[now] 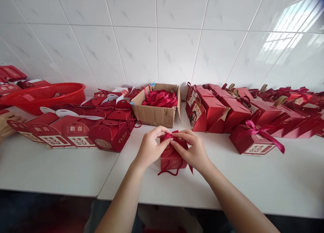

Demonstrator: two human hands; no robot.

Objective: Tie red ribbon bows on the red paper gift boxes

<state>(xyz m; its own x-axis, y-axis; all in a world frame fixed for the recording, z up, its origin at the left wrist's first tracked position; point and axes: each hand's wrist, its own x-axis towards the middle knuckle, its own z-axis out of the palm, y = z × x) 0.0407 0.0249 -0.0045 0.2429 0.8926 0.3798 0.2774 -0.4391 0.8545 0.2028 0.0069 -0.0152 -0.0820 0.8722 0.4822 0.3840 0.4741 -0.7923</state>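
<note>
A small red gift box (173,160) with a cord handle stands on the white table in front of me. At its top, a dark red ribbon (169,136) is bunched between my fingers. My left hand (153,147) pinches the ribbon from the left, thumb and fingers together. From the other side my right hand (191,147) pinches the same ribbon, its fingertips meeting those of the left. One ribbon tail hangs down at the box's right side. The hands hide the exact shape of the ribbon and much of the box's top.
Behind stands a cardboard box (154,115) full of red ribbons (162,98). Red gift boxes (113,133) stand in rows at left, near a red plastic basin (50,94). More red boxes (215,113) fill the right, with one ribbon-tied box (250,140) before them. Another person's hand (8,123) shows far left.
</note>
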